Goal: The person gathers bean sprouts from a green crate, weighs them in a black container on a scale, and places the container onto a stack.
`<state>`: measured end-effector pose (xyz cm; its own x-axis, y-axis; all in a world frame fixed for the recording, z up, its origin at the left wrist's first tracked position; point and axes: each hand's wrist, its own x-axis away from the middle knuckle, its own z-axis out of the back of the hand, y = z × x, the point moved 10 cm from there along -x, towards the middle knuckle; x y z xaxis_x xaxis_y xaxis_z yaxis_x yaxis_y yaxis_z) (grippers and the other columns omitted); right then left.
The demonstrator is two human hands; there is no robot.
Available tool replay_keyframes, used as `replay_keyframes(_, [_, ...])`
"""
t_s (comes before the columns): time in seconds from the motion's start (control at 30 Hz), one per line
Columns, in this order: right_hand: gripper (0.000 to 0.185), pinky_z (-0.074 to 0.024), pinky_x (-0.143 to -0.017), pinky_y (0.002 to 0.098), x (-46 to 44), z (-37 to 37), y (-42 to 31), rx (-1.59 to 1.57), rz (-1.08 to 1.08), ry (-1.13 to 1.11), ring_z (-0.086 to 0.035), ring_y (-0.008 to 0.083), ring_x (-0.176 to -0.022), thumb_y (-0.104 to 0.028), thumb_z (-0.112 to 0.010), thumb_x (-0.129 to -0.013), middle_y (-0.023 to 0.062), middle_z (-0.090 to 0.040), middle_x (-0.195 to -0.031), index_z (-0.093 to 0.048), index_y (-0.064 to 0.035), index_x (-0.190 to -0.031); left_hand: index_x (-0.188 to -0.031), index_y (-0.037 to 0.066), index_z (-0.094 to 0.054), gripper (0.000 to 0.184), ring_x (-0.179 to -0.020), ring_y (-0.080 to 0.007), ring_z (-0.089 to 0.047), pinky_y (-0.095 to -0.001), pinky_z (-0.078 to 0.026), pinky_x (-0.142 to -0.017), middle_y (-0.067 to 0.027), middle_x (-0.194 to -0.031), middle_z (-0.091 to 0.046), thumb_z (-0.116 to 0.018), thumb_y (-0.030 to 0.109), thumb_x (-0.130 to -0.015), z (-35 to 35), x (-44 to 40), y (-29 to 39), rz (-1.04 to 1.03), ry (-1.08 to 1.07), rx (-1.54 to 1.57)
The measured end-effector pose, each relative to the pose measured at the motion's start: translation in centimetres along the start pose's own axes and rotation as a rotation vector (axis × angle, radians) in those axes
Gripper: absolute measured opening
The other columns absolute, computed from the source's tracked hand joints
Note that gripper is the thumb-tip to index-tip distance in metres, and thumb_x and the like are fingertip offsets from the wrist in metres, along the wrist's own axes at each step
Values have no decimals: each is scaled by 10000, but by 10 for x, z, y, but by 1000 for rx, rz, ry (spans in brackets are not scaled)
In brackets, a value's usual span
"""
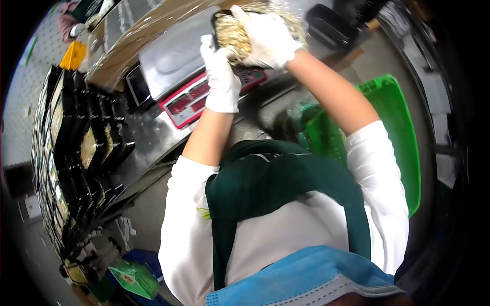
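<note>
Both my hands wear white gloves. My left hand [220, 76] grips the near left side of a black tray [215, 31] filled with pale, thin strands [230, 34]. Over the right part of the tray, my right hand [268, 41] presses on the strands, its fingers partly spread and partly hidden among them; whether it holds any cannot be made out. Just left of and below the tray is a scale with a steel plate [171, 53] and a red panel [188, 102]. More strands lie behind my right hand.
Tall stacks of filled black trays [76, 122] stand at the left. An empty black tray [332, 24] is at upper right. A green crate [400, 122] is beside my right arm. Clear film covers a cardboard box [109, 64]. Another person's arm [66, 25] shows at upper left.
</note>
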<state>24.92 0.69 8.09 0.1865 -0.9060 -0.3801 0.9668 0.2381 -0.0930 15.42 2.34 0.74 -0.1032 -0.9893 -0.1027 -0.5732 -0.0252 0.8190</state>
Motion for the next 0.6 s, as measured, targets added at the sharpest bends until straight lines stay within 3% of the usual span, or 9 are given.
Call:
replay_keyframes(0.03, [953,-435,-859,416,-28,-8,-20,-2,84,41,-613,290,-957,-412,-795,-570,154,-620,-1006,-336,-12,-1303,-1262,50,-411,562,-997,-207,-552,-336,-468,-863,-78,-1114,-542,-480,16,-705,25,-14,14,-35,101,5])
replay_keyframes(0.17, [960,-396,-905,410,-96,-69,-66,-53,150,-161,-588,304,-962,-483,-737,-619,187,-589,-1037,-313,-6,-1336,-1216,29,-463,489,-992,-193,-543,-306,-443,-878,-79,-1156,-539,-511,37,-729,118,-61,25,-129,329,-74])
replay_keyframes(0.23, [895,-371,-935,426,-103,-93,-74,8,180,-221,-563,332,-1016,-473,-738,-628,201,-585,-1078,-348,-4,-1283,-1411,-57,-229,676,-1324,-286,-326,-325,-236,-1086,-223,-1427,-333,-478,87,-799,150,-84,15,-23,99,-492])
replay_keyframes(0.3, [904,-346,-965,426,-105,-112,-77,17,132,-445,-534,334,-1065,-470,-732,-632,193,-572,-1117,-348,-3,-1304,-1406,-84,-203,681,-1352,-308,-283,-326,-214,-1103,-258,-1439,-291,-476,122,-817,152,-77,55,50,278,-732])
replay_keyframes(0.33, [896,-326,-981,433,-106,-117,-76,40,154,-437,-500,327,-1113,-491,-718,-635,179,-556,-1155,-367,0,-1298,-1407,-95,-176,692,-1373,-324,-236,-329,-186,-1117,-276,-1450,-250,-489,187,-858,146,-89,71,-223,212,-674])
replay_keyframes(0.37, [896,-326,-981,433,-105,-121,-76,41,160,-452,-500,327,-1113,-491,-718,-635,179,-556,-1155,-367,0,-1298,-1407,-95,-176,692,-1373,-324,-236,-329,-186,-1117,-276,-1450,-250,-489,187,-858,134,-91,77,-212,224,-670])
replay_keyframes(0.43, [869,-340,-978,436,-107,-105,-83,0,230,-287,-507,333,-1099,-399,-755,-623,202,-556,-1124,-357,54,-1249,-1423,-1,-218,697,-1201,-293,-406,-368,-287,-1034,-229,-1338,-401,-536,253,-858,64,-91,95,-464,-7,-1078])
replay_keyframes(0.53, [947,-260,-1034,511,-115,-108,-66,25,380,-481,-416,341,-1221,-523,-742,-611,201,-510,-1226,-363,30,-1280,-1426,-36,-178,1011,-1305,-372,-299,-510,-135,-1092,-248,-1414,-297,-579,614,-764,39,-93,49,-553,-277,-1613])
replay_keyframes(0.6, [1029,-201,-1060,557,-114,-113,-51,286,491,-619,-332,358,-1306,-624,-715,-605,200,-453,-1321,-322,-31,-1348,-1402,-42,-230,1035,-1300,-380,-301,-544,-138,-1076,-244,-1398,-324,-590,645,-716,33,-88,52,-506,-297,-1634])
